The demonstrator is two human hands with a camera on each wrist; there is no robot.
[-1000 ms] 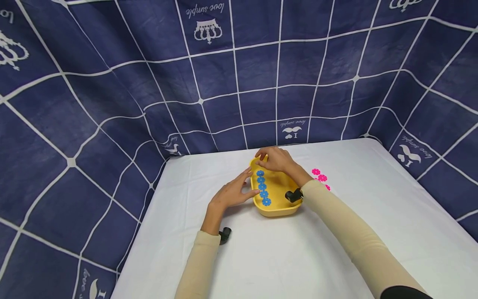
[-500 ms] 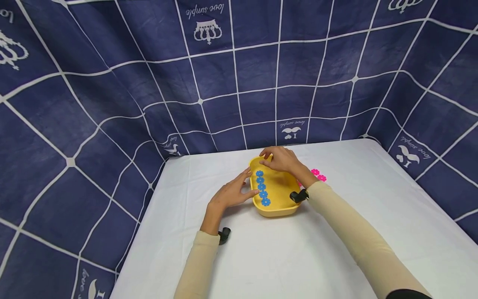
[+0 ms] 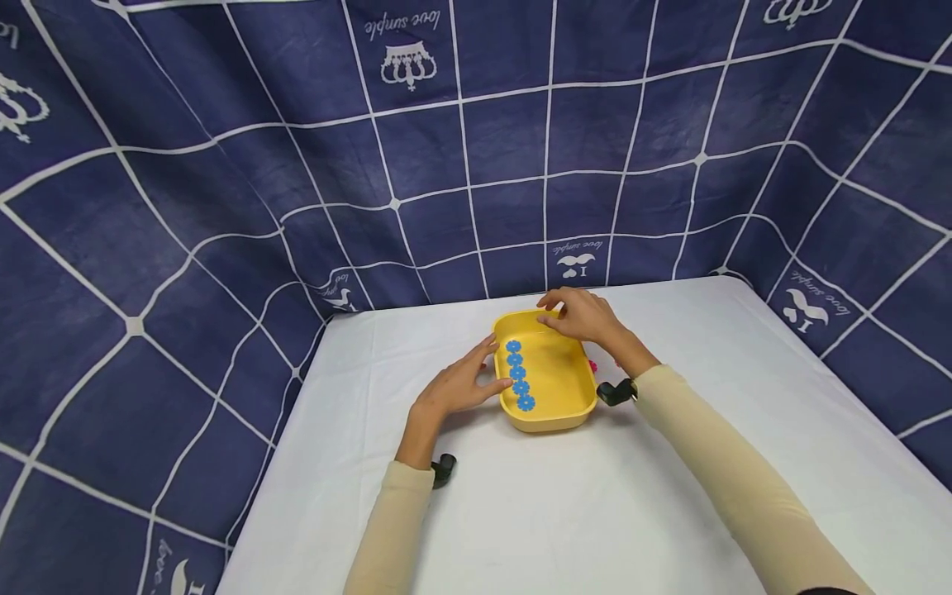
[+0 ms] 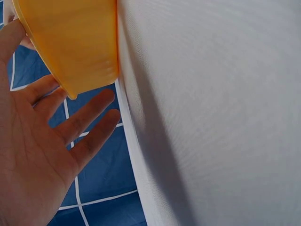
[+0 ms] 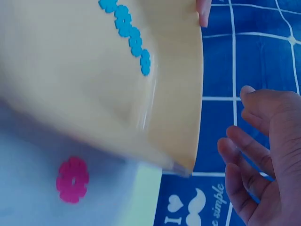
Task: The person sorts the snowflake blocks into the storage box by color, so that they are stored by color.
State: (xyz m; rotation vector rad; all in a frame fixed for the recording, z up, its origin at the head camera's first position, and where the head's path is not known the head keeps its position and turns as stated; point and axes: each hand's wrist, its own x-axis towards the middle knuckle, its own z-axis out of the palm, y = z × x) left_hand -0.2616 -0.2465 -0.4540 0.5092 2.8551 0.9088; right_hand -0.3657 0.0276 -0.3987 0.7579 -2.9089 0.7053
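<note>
A yellow tray (image 3: 558, 380) sits on the white table, with a row of blue flower pieces (image 3: 517, 373) along its left inner side. My left hand (image 3: 495, 364) lies against the tray's left wall with straight fingers; in the left wrist view the palm (image 4: 61, 122) is spread beside the yellow tray (image 4: 70, 42). My right hand (image 3: 554, 312) hovers at the tray's far rim, fingers loosely curled and holding nothing. The right wrist view shows that hand (image 5: 240, 122) apart from the tray (image 5: 84, 80), the blue pieces (image 5: 129, 33), and a pink flower piece (image 5: 73, 180) on the cloth.
The table (image 3: 565, 512) is covered in white cloth and ringed by a dark blue checked curtain (image 3: 476, 149) at the back and sides. A bit of pink (image 3: 592, 364) peeks out beside my right forearm. The near half of the table is bare cloth.
My right hand has slid right from the far end of the blue row to the tray's far right rim. Its forearm now hides most pink pieces. The left hand stays put.
</note>
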